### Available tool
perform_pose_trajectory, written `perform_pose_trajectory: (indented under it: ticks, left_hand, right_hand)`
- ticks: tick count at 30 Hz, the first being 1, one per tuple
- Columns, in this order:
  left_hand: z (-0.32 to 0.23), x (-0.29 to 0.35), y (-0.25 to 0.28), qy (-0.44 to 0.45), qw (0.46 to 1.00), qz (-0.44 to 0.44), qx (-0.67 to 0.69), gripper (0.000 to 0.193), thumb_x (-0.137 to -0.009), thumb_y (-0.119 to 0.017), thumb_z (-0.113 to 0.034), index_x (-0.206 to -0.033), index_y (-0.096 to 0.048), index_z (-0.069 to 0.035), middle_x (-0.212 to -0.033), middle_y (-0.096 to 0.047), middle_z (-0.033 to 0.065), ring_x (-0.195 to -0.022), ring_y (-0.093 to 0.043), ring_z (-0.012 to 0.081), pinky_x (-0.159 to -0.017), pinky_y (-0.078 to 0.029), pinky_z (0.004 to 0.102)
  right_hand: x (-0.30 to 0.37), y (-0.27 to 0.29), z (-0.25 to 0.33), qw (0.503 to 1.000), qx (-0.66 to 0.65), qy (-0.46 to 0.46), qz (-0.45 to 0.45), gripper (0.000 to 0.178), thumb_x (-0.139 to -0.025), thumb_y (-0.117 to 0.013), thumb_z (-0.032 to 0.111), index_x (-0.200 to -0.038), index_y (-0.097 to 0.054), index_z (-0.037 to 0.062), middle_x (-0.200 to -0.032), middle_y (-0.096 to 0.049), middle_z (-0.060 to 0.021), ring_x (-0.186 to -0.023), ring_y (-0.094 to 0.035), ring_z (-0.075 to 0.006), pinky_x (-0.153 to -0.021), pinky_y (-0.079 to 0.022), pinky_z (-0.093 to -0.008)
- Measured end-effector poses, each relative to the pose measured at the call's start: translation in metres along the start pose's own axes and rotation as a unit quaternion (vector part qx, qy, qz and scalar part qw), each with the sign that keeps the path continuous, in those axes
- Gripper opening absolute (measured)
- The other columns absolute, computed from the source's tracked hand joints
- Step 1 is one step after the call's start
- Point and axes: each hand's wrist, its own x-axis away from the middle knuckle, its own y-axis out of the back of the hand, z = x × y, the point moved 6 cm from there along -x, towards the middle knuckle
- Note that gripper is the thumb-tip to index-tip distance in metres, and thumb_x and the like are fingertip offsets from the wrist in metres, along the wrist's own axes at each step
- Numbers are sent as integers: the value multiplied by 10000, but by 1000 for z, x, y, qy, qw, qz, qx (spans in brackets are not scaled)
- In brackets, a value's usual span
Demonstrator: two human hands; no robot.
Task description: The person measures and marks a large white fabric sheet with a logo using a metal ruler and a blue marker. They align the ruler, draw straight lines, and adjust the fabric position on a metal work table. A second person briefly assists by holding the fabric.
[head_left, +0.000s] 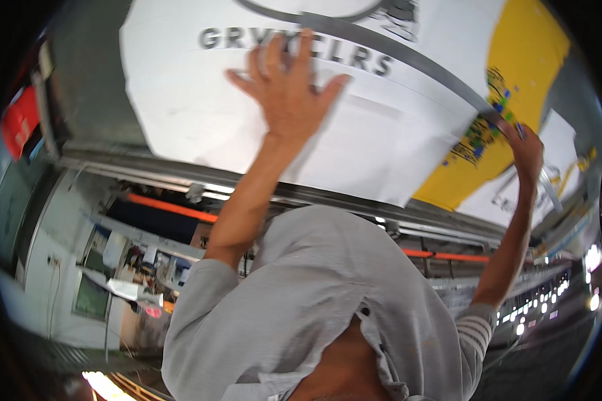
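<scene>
A large white sheet (pixel 201 100) with dark grey lettering and a curved grey outline lies spread over a flat surface. My left hand (pixel 287 87) rests flat on it with fingers spread, just below the lettering, holding nothing. A long thin grey bar (pixel 408 60) runs diagonally across the sheet toward the right. My right hand (pixel 525 150) is closed around its right end, beside a yellow printed sheet (pixel 522 67) with small blue and green marks. My grey shirt (pixel 314 301) fills the lower middle.
A metal rail (pixel 147 170) edges the surface, with an orange bar (pixel 170 207) under it. A red object (pixel 20 120) sits at far left. More white printed sheets (pixel 568 150) lie at far right. A cluttered room and rows of small lights (pixel 538 304) show beyond.
</scene>
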Motion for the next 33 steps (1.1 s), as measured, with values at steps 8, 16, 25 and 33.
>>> perform_pose_trajectory:
  ticks: [8,16,25,33]
  left_hand:
    - [0,-2,0,-34,999,-23,2,786,-793,-679,-672,-1387,-546,-176,-1353,-352,138,-1256,-273,392,-935,-145,764]
    - [-2,-1,-1,-38,999,-6,3,793,-831,-641,-670,-1430,-510,-167,-1364,-326,209,-1277,-235,425,-927,-147,770]
    - [-1,-2,-1,-46,999,-10,-7,793,-831,-629,-677,-1402,-542,-134,-1364,-310,215,-1260,-240,420,-934,-171,704]
    - [-1,-2,-1,-55,998,-24,-14,792,-838,-618,-682,-1401,-546,-129,-1344,-333,222,-1245,-251,402,-928,-190,649]
  right_hand:
    - [-5,2,2,998,50,-15,38,607,-778,-721,638,-927,-722,50,-748,-703,-70,-685,-676,-203,-666,-488,-340]
    - [-9,-1,-2,999,36,7,23,560,-792,-718,623,-970,-745,93,-745,-716,-36,-691,-686,-157,-694,-495,-317]
    - [-16,-2,-8,999,41,11,31,617,-761,-698,690,-983,-752,117,-766,-725,-30,-695,-688,-148,-710,-495,-308]
    - [-21,-3,-10,998,46,-2,51,595,-771,-713,655,-982,-754,100,-751,-716,-32,-676,-670,-132,-694,-480,-301]
